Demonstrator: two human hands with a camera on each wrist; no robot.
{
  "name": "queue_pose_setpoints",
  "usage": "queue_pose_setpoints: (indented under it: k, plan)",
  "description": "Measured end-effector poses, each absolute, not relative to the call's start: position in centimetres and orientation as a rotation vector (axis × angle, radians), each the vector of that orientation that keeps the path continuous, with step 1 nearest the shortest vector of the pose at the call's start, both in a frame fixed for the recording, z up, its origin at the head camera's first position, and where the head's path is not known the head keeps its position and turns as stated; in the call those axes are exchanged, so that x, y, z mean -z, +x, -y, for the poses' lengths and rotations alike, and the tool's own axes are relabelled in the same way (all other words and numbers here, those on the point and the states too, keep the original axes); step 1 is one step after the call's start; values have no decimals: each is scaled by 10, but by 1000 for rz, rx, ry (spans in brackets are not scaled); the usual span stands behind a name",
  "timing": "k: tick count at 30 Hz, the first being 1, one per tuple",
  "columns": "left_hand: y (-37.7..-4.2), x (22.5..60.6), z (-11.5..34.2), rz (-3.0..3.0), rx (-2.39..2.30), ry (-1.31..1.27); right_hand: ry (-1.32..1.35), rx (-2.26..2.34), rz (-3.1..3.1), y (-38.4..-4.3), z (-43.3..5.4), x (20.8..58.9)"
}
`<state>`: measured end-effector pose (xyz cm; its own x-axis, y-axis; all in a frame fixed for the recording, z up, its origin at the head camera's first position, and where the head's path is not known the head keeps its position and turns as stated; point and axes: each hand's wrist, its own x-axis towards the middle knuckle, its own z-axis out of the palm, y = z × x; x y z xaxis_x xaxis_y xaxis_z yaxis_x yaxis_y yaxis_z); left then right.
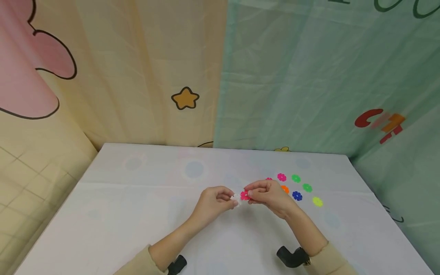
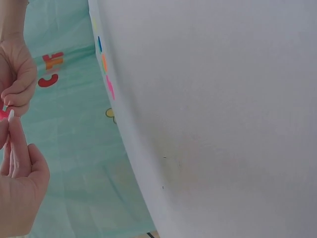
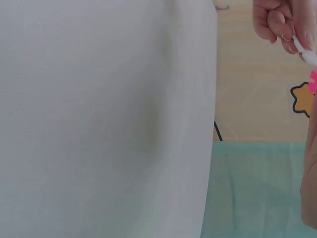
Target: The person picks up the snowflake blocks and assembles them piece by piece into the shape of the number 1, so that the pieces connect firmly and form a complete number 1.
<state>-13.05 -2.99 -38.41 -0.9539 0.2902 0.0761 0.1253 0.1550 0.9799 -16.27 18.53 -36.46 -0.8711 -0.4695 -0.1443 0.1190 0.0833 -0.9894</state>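
Note:
Over the middle of the white table, my left hand [image 1: 214,201] pinches a white flower-shaped plastic disc [image 1: 235,198] between thumb and fingers. Facing it, my right hand [image 1: 273,196] pinches a pink flower-shaped disc [image 1: 244,195] with notched edges. The two discs are edge to edge; whether they are slotted together I cannot tell. In the right wrist view, the white disc [image 3: 307,52] sits in the left fingertips just above a sliver of pink disc [image 3: 313,82]. At the left wrist view's edge, both hands come close together, with only a bit of pink showing.
Several loose discs lie right of and behind my right hand, among them a blue one [image 1: 297,196], a yellow one [image 1: 317,201], a green one [image 1: 296,178] and an orange one [image 1: 285,189]. Beyond the table [image 1: 137,221] hang printed curtains [image 1: 292,76].

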Motion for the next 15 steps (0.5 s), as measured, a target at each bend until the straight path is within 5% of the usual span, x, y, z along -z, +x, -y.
queue_pose_setpoints:
  k: [15]
  plan:
    - [-127, 381, 33, -2088, -2032, 379, -772, 1836, -2012, -166, -189, 372]
